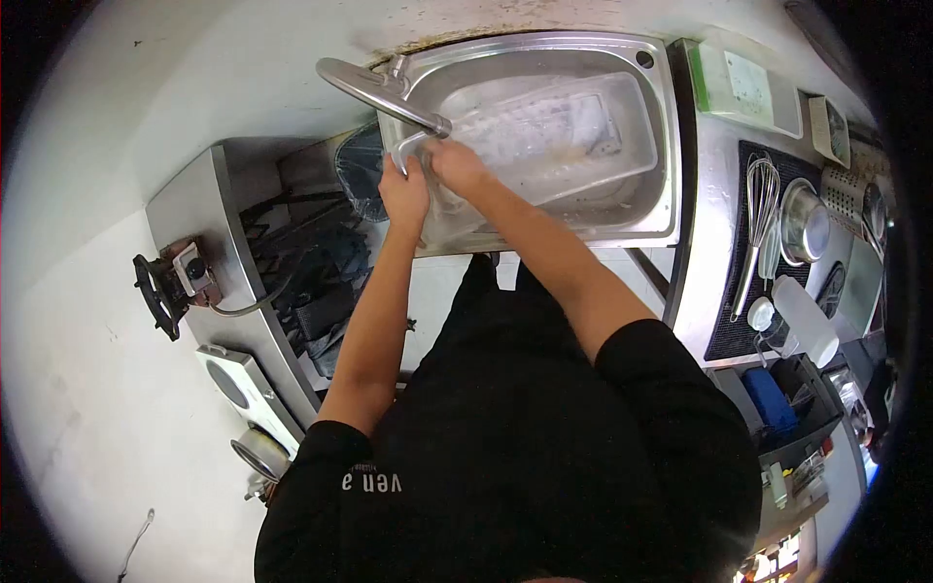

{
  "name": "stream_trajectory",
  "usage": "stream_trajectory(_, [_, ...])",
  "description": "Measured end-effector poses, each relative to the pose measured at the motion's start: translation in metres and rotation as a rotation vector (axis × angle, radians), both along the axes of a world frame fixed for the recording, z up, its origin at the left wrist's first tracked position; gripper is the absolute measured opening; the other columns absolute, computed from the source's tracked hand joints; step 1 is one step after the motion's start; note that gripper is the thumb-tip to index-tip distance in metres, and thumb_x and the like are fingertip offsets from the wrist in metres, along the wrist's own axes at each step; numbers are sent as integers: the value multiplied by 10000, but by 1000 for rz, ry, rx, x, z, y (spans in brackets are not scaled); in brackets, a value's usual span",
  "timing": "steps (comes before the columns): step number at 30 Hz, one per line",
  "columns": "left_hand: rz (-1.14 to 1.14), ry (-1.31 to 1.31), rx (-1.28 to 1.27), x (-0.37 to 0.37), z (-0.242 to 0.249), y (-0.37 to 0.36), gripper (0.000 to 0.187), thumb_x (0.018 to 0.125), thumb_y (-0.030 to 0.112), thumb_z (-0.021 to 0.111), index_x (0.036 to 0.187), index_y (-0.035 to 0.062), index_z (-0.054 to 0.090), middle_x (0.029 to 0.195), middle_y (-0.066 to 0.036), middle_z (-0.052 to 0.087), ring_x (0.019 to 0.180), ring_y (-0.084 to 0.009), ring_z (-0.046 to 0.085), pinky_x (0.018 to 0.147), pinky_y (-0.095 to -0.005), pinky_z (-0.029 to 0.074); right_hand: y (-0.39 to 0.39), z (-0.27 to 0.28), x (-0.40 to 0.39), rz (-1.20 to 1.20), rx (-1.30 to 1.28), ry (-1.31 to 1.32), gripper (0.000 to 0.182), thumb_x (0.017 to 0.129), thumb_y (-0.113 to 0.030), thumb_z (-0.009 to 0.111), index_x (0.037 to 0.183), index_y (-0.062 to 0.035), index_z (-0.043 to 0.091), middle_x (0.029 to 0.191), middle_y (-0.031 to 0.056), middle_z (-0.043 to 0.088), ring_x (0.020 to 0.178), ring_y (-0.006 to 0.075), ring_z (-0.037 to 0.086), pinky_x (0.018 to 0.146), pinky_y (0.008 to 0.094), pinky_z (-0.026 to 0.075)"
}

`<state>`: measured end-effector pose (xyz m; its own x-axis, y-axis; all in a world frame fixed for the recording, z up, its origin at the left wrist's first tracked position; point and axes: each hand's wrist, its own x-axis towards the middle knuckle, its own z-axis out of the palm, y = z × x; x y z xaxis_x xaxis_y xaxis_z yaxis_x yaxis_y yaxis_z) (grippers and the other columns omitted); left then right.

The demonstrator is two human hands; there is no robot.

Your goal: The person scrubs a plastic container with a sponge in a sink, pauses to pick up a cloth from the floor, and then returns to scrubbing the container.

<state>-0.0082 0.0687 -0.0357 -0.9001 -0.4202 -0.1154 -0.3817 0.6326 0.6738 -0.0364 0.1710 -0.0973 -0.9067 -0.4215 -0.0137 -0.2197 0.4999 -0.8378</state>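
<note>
My left hand [405, 197] is closed on the rim of a shiny, see-through container [406, 148] with a rounded corner, at the left end of the steel sink [663, 199]. My right hand [459, 167] reaches into or against this container, just below the spout of the curved tap [374, 92]; its fingers are partly hidden, so their grip does not show. A large clear plastic tub [637, 117] lies in the basin, with water and suds in it and a pale flat piece [590, 124] near its right end.
Right of the sink, a steel counter [702, 204] carries a whisk [761, 199], a metal bowl [805, 222] and a white plastic bottle [805, 321] on or near a black mat [724, 325]. A green-edged box [743, 83] stands behind. Dark items fill a shelf [228, 209] at left.
</note>
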Motion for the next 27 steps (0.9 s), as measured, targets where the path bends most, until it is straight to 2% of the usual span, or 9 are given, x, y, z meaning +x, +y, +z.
stream_trajectory(11, [-7,132,-26,-7,36,24,214,807,156,503,903,-33,470,786,-243,579,755,-400,569,656,-417,430,94,-51,-24,104,474,356,335,759,-162,491,1049,-1,534,986,170,568,931,276,539,838,376,408])
stream_trajectory(13, [7,106,-31,-7,28,21,223,805,154,504,916,-37,471,787,-241,579,754,-398,569,658,-414,430,171,-44,-52,-17,568,-37,206,758,-175,521,854,3,562,931,203,580,896,313,554,772,388,451])
stream_trajectory(14, [16,75,-38,-4,22,21,233,804,152,505,929,-41,471,787,-239,580,753,-397,569,659,-410,430,200,-36,-63,-371,473,-249,205,735,-190,558,818,-3,553,848,185,588,797,317,567,694,395,470])
stream_trajectory(16, [11,98,20,7,4,15,245,802,151,506,943,-46,470,783,-238,581,751,-392,570,661,-409,430,211,-46,-64,-479,463,-280,205,737,-174,550,864,-13,551,819,178,590,741,314,571,644,393,475])
stream_trajectory(18, [5,128,78,6,-2,14,257,800,150,506,956,-50,470,779,-236,581,748,-388,571,662,-408,429,169,-75,-45,-222,553,163,174,745,-166,525,840,-26,570,829,176,599,727,303,584,609,385,479])
stream_trajectory(20, [17,90,-3,5,0,16,282,794,153,509,976,-59,467,761,-231,580,744,-380,570,664,-411,426,71,-66,-2,-171,626,61,172,742,-166,514,831,-42,592,853,170,603,738,296,587,612,386,476])
stream_trajectory(22, [17,45,-14,2,2,14,279,789,153,513,966,-57,468,746,-232,576,728,-381,569,652,-417,425,10,-42,33,311,544,-171,191,714,-147,527,811,-34,646,883,182,620,834,297,607,705,417,486])
stream_trajectory(25, [-14,46,-66,-4,17,13,269,777,155,527,942,-51,475,704,-232,565,681,-388,564,619,-429,422,43,18,22,417,529,-204,194,700,-157,539,796,-31,651,860,190,623,796,311,614,687,426,488])
stream_trajectory(27, [-40,98,-101,-8,23,12,263,772,157,537,927,-47,481,677,-232,557,651,-392,559,597,-436,420,90,-40,2,398,730,-255,210,697,-232,558,705,-45,654,771,175,626,749,306,613,668,433,476])
